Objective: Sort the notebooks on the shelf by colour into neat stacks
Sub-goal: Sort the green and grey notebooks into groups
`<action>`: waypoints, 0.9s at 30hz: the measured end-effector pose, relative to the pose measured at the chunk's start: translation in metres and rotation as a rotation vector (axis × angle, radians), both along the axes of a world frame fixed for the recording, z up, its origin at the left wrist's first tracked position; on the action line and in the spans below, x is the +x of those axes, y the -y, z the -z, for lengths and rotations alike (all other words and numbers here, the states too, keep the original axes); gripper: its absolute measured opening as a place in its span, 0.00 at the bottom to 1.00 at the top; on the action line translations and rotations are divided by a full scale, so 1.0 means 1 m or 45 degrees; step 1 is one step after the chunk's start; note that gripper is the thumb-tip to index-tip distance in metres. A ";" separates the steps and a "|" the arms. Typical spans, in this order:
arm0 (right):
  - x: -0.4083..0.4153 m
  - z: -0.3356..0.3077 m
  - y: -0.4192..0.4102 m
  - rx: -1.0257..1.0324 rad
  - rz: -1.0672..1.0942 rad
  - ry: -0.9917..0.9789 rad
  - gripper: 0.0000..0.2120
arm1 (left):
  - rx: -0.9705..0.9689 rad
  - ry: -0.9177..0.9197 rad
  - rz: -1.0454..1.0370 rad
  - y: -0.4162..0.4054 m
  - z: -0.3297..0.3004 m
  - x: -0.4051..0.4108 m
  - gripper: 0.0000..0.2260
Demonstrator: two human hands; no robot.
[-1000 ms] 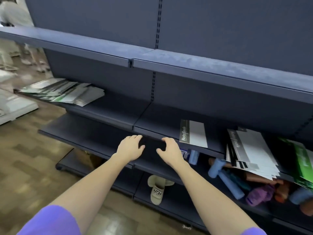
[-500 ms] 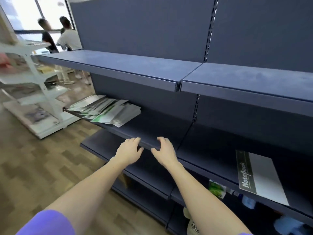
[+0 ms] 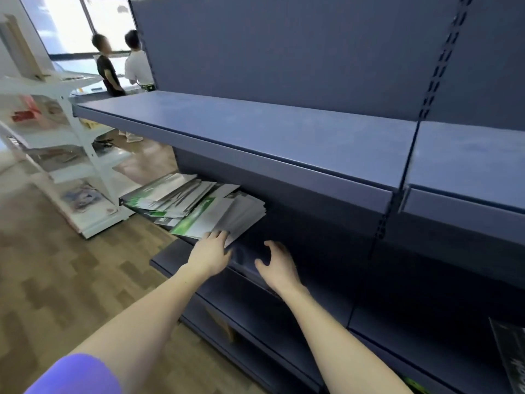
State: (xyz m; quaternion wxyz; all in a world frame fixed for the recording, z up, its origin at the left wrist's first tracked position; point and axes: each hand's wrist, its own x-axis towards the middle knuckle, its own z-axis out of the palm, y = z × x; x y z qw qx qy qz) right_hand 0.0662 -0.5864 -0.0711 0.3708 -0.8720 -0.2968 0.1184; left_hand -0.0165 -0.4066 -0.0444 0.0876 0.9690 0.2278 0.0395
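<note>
Both hands have travelled left along the shelving since half a second ago: then they hovered side by side over bare shelf, well short of the notebooks; now the left one has reached the pile. View has swung left with them, so the single grey notebook [image 3: 511, 356] sits cut off at the lower right corner.

Left hand [image 3: 209, 253]: fingers extended, tips resting on the near edge of the pile of notebooks [image 3: 196, 204]. Whether the thumb is under a cover cannot be told. Right hand [image 3: 277, 264]: apart from the pile, just right of it, fingers loosely spread and slightly curled above the front lip of the middle shelf [image 3: 312, 237], holding nothing.

Pile lies at the left end of the middle shelf, untidy, fanned out at mixed angles. Covers grey-white, several with green bands; nearest one under the left fingertips is green and grey. Some corners overhang the shelf's left end.

Upper shelf [image 3: 255, 129] dark blue, nothing on it in view. Lower shelves below the arms, also dark blue.

Purple sleeve [image 3: 74, 373] at bottom left. Wood-pattern floor [image 3: 56, 280]. White rack [image 3: 71, 155] with blurred goods to the left. Two people [image 3: 122, 66] stand beyond it by a bright window.
</note>
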 end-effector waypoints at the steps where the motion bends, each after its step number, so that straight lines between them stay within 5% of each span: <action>1: 0.002 -0.002 -0.011 -0.017 -0.014 0.009 0.26 | -0.006 0.000 0.002 -0.010 0.002 0.003 0.23; 14: 0.011 0.000 -0.176 -0.335 -0.029 0.103 0.23 | -0.114 -0.098 0.183 -0.151 0.025 0.029 0.35; 27: -0.018 0.022 -0.187 -0.649 0.384 0.426 0.20 | 0.266 -0.061 0.549 -0.147 0.028 0.048 0.28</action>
